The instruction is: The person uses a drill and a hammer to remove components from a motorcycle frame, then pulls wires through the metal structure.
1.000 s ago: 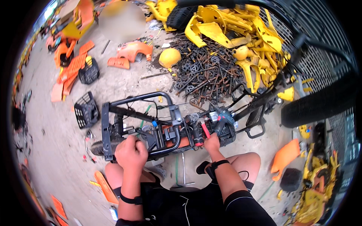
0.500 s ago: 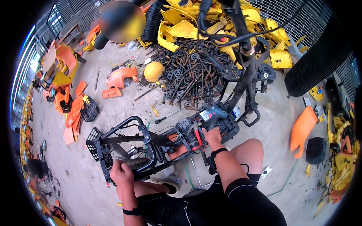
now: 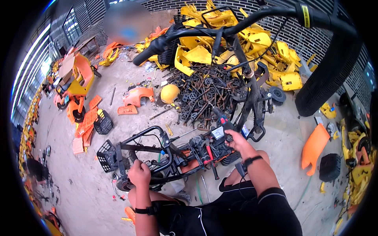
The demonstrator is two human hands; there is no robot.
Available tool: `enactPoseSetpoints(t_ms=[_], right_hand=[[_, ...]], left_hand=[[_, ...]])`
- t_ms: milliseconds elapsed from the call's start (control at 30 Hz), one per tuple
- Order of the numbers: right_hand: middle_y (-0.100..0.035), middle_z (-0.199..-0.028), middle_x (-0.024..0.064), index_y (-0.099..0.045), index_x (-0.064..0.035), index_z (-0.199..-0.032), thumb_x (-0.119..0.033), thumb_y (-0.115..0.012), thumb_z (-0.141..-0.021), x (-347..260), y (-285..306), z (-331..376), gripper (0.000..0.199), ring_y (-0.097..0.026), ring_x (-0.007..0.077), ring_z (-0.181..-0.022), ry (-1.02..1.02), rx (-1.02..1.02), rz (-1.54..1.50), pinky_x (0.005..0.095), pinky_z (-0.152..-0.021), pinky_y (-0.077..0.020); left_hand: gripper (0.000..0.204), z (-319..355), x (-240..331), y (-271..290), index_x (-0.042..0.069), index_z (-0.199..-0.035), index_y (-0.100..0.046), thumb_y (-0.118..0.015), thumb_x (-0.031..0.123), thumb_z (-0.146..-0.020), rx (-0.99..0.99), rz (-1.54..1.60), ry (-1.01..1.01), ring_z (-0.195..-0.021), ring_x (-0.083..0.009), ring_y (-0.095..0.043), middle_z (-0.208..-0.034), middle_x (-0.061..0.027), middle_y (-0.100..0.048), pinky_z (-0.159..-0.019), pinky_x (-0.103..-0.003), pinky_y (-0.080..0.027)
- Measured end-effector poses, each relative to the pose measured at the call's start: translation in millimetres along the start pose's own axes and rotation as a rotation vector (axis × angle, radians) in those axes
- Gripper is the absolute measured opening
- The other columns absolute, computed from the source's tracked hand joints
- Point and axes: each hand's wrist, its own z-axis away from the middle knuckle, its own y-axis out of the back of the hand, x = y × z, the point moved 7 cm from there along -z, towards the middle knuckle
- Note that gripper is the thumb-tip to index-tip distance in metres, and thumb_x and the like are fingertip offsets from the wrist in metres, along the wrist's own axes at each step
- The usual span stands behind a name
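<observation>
A stripped black bike frame (image 3: 170, 151) lies in front of my knees, with a handlebar (image 3: 252, 16) rising at its front. My right hand (image 3: 238, 141) is wrapped round the grip of a dark cordless drill (image 3: 224, 121). Its thin bit points up and away, toward the pile of metal parts. Beneath the drill, a red-handled tool (image 3: 209, 151) rests across the frame's middle. My left hand (image 3: 139, 173) is closed at the rear of the frame, beside a dark cylindrical part (image 3: 132, 155); whatever its fingers grip is hidden.
Rusty metal parts (image 3: 204, 92) are heaped beyond the frame, with yellow plastic panels (image 3: 256, 43) behind. A black corrugated tube (image 3: 328, 67) stands at right. Orange panels (image 3: 315, 147) and a black basket (image 3: 103, 122) lie around. A long screwdriver (image 3: 183, 134) lies behind the frame.
My right hand has raised the drill off the frame, tilting its bit upward. My left hand stays closed at the rear. The view has tilted up, bringing the handlebar in.
</observation>
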Motion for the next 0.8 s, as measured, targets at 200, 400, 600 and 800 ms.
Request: enactPoseSetpoints(t_ms=[200,400,600,800], right_hand=[[-0.066,-0.109,0.0099,-0.056,-0.0048,-0.128,-0.029,-0.065,-0.1,27.5,-31.5,128.4,0.038,-0.067,0.0257,-0.103,0.44,-0.172,-0.174,0.0416,-0.087,-0.0544],[-0.07,-0.107,0.009,-0.062,-0.0105,-0.121,-0.026,-0.068,-0.099,117.2,-27.4,79.5,0.027,-0.063,0.0203,-0.083,0.089,-0.186,-0.515,0.0423,-0.079,-0.056],[-0.071,-0.104,0.0137,-0.063,-0.0052,-0.116,-0.02,-0.067,-0.097,155.5,-49.7,92.1,0.024,-0.066,0.0225,-0.081,0.091,-0.166,-0.301,0.0399,-0.075,-0.0562],[-0.072,-0.095,0.0102,-0.063,0.0015,-0.127,-0.011,-0.073,-0.092,-14.9,-140.7,185.4,0.039,-0.065,0.0174,-0.077,0.417,-0.356,0.284,0.0317,-0.072,-0.0547]], left_hand=[[0.011,5.1,-1.2,4.0,0.007,-0.072,-0.06,-0.061,0.013,-0.081,0.068,0.01,-0.102,-0.06,-0.0389,-0.063,-0.066,-0.017,-0.063,-0.058,-0.051,-0.049],[0.015,1.5,-3.0,3.6,0.008,-0.07,-0.061,-0.062,0.018,-0.082,0.028,0.021,-0.085,-0.057,-0.0383,-0.064,-0.062,-0.0162,-0.064,-0.056,-0.051,-0.051],[0.014,2.3,-1.2,11.2,0.007,-0.071,-0.061,-0.062,0.018,-0.08,0.023,0.069,-0.106,-0.061,-0.0383,-0.065,-0.067,-0.0163,-0.065,-0.058,-0.051,-0.053],[0.014,6.3,-5.0,15.3,0.006,-0.068,-0.057,-0.062,0.014,-0.078,0.076,0.083,-0.128,-0.057,-0.0387,-0.062,-0.062,-0.0166,-0.062,-0.055,-0.051,-0.05]])
